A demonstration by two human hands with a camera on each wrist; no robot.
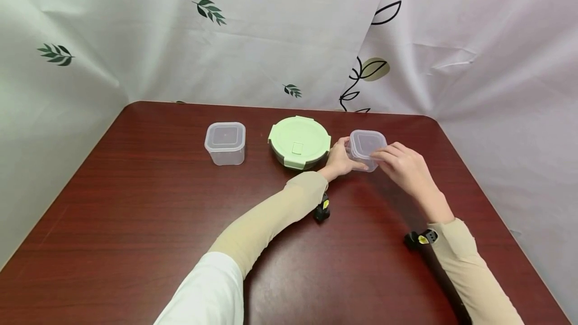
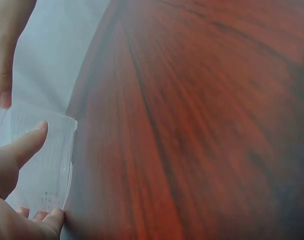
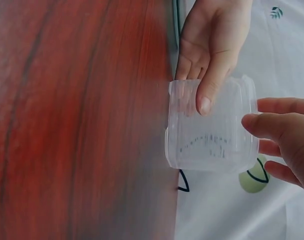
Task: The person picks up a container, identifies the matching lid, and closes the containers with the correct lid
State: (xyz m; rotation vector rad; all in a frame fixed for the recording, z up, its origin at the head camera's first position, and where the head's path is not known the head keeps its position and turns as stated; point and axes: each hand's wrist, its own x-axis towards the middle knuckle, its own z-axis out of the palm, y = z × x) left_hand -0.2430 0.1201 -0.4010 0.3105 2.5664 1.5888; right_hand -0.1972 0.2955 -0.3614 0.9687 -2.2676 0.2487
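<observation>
A small clear plastic food container (image 1: pixel 372 165) with a translucent lid (image 1: pixel 367 141) stands upright at the right back of the table. My left hand (image 1: pixel 339 159) grips its left side, thumb along the front wall and fingers behind. From the right, my right hand (image 1: pixel 404 168) pinches the lid's edge. In the right wrist view its thumb lies at the rim of the container (image 3: pixel 211 142), with the other fingers over the lid side. Faint markings show through the clear wall. The left wrist view catches the left hand (image 2: pixel 14 170) at its left edge.
A round container with a light green clip lid (image 1: pixel 300 137) stands just left of my left hand. Farther left is a second lidded clear container (image 1: pixel 227 157). The dark red wooden table (image 1: pixel 158 234) meets pale leaf-patterned cloth (image 1: pixel 271 29) at its back and sides.
</observation>
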